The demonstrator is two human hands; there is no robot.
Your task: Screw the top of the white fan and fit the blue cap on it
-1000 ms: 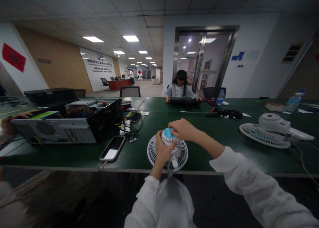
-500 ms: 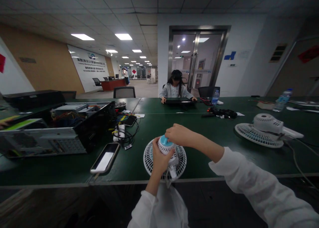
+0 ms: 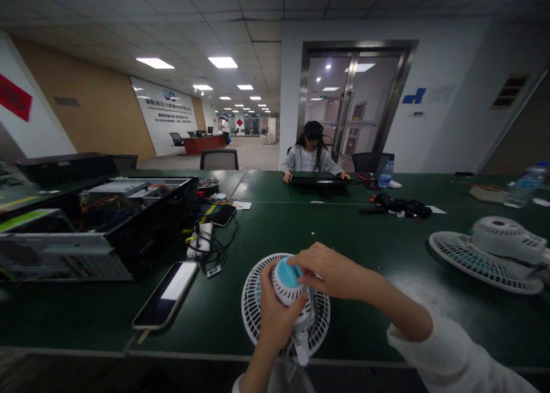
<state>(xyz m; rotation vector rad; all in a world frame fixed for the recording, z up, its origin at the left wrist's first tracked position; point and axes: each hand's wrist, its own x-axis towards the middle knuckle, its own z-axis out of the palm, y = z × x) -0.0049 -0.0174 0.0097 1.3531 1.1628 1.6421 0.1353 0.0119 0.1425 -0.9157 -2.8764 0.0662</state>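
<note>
A white electric fan (image 3: 320, 330) lies with its round grille down near the table's front edge. Its motor housing (image 3: 289, 294) points up and carries a light-blue knob (image 3: 285, 272) on its top. My left hand (image 3: 274, 318) is wrapped around the housing, thumb on the near right side and fingers on the left. From the right, my right hand (image 3: 330, 270) grips the blue knob with fingers and thumb closed at its ridge; part of the knob is hidden beneath them. A white bracket-like piece (image 3: 302, 347) hangs at the fan's near side.
To the left stand an opened computer case (image 3: 86, 250) and a phone (image 3: 167, 295), with cables and a power strip (image 3: 200, 239) behind. At right lies another fan (image 3: 494, 250). Across the green table (image 3: 365, 335) a person (image 3: 315, 155) holds a dark panel (image 3: 320, 182).
The view has tipped and come closer to the fan. My right hand has shifted its hold on the blue knob, showing more of its face. My left hand stays around the housing.
</note>
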